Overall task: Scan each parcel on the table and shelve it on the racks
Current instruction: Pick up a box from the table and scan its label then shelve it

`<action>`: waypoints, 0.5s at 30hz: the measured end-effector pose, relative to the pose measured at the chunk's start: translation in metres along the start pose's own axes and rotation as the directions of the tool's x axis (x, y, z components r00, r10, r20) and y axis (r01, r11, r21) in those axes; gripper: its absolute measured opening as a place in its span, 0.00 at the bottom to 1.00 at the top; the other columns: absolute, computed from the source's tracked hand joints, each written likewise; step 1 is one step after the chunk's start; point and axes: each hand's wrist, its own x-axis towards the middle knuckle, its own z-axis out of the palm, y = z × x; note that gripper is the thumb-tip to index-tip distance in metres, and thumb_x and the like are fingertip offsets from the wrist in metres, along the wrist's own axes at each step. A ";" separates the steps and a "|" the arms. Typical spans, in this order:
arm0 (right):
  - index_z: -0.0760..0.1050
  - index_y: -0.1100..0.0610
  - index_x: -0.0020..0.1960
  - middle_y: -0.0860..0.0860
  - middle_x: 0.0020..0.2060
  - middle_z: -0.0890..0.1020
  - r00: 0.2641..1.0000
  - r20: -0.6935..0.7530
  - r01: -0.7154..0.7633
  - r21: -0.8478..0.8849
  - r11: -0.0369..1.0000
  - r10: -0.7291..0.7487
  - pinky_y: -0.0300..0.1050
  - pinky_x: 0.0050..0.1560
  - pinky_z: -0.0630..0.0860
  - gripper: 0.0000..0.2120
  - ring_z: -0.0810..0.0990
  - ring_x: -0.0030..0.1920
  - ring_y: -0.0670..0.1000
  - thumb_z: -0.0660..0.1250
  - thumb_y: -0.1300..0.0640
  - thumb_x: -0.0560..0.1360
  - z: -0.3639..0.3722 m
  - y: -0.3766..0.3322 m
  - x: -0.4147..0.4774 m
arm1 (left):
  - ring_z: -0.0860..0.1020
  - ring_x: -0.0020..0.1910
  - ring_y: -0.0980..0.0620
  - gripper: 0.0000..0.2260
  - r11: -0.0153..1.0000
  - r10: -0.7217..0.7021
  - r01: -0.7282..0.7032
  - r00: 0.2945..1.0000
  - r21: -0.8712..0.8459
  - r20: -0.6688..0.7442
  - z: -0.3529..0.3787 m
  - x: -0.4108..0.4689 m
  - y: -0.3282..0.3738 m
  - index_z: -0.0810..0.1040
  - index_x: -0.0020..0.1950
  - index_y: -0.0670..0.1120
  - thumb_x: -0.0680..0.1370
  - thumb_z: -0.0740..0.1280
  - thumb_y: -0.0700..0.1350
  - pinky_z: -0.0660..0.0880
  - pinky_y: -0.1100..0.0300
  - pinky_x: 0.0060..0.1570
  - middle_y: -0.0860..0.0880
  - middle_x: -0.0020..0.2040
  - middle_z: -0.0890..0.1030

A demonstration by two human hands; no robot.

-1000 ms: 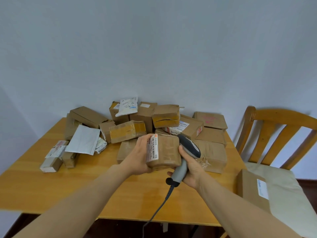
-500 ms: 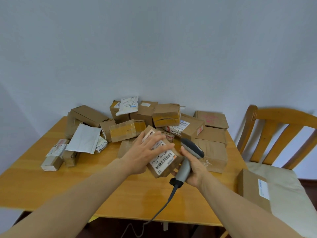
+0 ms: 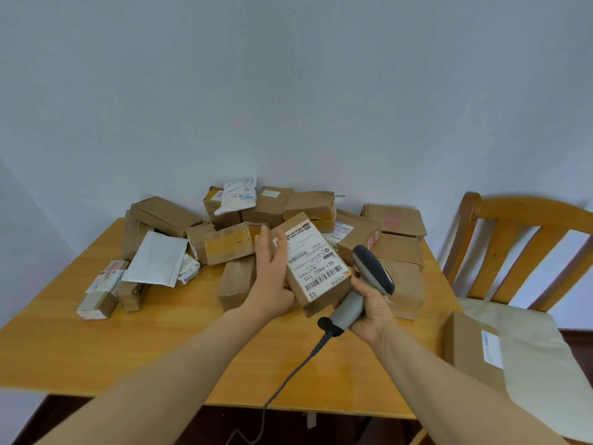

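I hold a brown cardboard parcel (image 3: 316,268) tilted above the table (image 3: 160,342), with its white barcode label facing me. My left hand (image 3: 272,281) holds it by its left side, fingers pointing up along the box. My right hand (image 3: 369,309) grips the handle of a grey corded barcode scanner (image 3: 369,274) just right of the parcel, its dark head beside the label's lower right corner. A heap of parcels (image 3: 266,213), mostly brown boxes, fills the back of the table.
A white padded envelope (image 3: 157,258) and small boxes (image 3: 106,293) lie at the left. A wooden chair (image 3: 513,239) with a cream cushion stands at the right, a labelled box (image 3: 475,351) leaning on it. The scanner cable (image 3: 288,374) hangs over the table's front edge.
The parcel has been turned over so its barcode label now faces me. My left hand slid from on top of it to its left side, and the scanner head rose beside the label.
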 end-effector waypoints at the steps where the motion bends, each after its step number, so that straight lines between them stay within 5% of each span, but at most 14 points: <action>1: 0.78 0.55 0.47 0.52 0.34 0.84 1.000 0.006 0.004 0.010 1.000 -0.004 0.43 0.36 0.79 0.08 0.81 0.39 0.51 0.70 0.61 0.69 0.000 0.000 0.000 | 0.35 0.77 0.49 0.43 0.996 0.023 -0.020 0.999 -0.083 0.035 -0.001 0.001 0.000 0.41 0.79 0.45 0.74 0.67 0.31 0.42 0.52 0.76 0.48 0.78 0.37; 5: 0.79 0.54 0.47 0.52 0.37 0.85 0.999 0.039 0.029 -0.003 1.000 -0.029 0.44 0.41 0.77 0.13 0.81 0.39 0.51 0.71 0.63 0.63 -0.001 0.001 -0.001 | 0.63 0.73 0.49 0.28 0.828 -0.099 0.025 0.990 -0.560 -0.103 -0.004 -0.001 0.005 0.62 0.76 0.45 0.77 0.58 0.29 0.71 0.51 0.66 0.51 0.76 0.61; 9: 0.81 0.55 0.47 0.54 0.41 0.85 0.998 0.060 -0.001 -0.040 0.999 0.004 0.45 0.44 0.74 0.13 0.80 0.41 0.53 0.73 0.63 0.63 0.009 0.006 -0.001 | 0.64 0.71 0.52 0.37 0.867 -0.229 0.054 0.926 -0.496 -0.299 0.009 -0.002 0.012 0.50 0.79 0.49 0.77 0.69 0.43 0.67 0.69 0.60 0.48 0.77 0.53; 12: 0.81 0.55 0.47 0.53 0.40 0.84 0.999 0.049 -0.009 -0.040 0.999 0.010 0.45 0.45 0.74 0.14 0.80 0.41 0.52 0.73 0.63 0.62 0.012 0.007 -0.001 | 0.74 0.66 0.46 0.32 0.673 -0.326 0.181 0.943 -0.717 -0.068 0.006 0.003 0.010 0.63 0.73 0.58 0.72 0.74 0.49 0.73 0.55 0.61 0.44 0.74 0.65; 15: 0.81 0.54 0.47 0.52 0.39 0.84 1.000 0.029 -0.001 -0.065 0.998 0.003 0.44 0.42 0.73 0.15 0.80 0.40 0.51 0.73 0.63 0.62 0.014 0.002 0.000 | 0.83 0.48 0.47 0.27 0.406 -0.293 0.355 0.923 -0.842 0.249 -0.005 0.004 0.004 0.67 0.67 0.62 0.75 0.67 0.37 0.80 0.52 0.40 0.46 0.60 0.80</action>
